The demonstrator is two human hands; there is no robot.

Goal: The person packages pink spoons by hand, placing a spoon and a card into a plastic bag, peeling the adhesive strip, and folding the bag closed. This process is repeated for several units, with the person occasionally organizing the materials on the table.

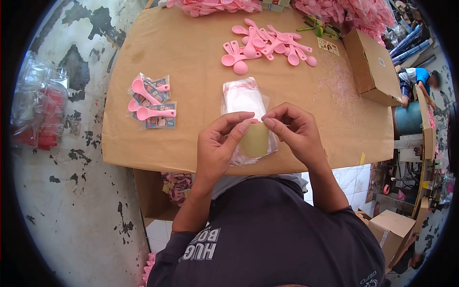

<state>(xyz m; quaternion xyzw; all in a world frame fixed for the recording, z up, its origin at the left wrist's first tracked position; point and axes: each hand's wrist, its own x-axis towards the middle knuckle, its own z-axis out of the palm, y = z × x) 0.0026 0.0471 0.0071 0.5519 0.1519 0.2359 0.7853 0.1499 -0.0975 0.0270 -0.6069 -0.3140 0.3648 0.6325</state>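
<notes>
Close to the table's near edge, a flat olive-green piece (255, 141) hangs between my hands, with a bit of pink showing at its top; I cannot tell whether it is a card or a packet. My left hand (222, 138) is closed, thumb and forefinger pinching its upper left corner. At the upper right corner my right hand (296, 131) pinches in the same way. Beneath and beyond it lies a stack of clear plastic bags (244, 95) with a white top face. Packed pink spoons (155, 112) rest on printed cards in clear bags to the left.
Loose pink measuring spoons (263, 45) are heaped at the table's far middle. A cardboard box (375, 67) stands at the right, near green-handled scissors (325, 29). Bags of pink spoons (215, 5) line the far edge. Another person (418, 81) is at the far right.
</notes>
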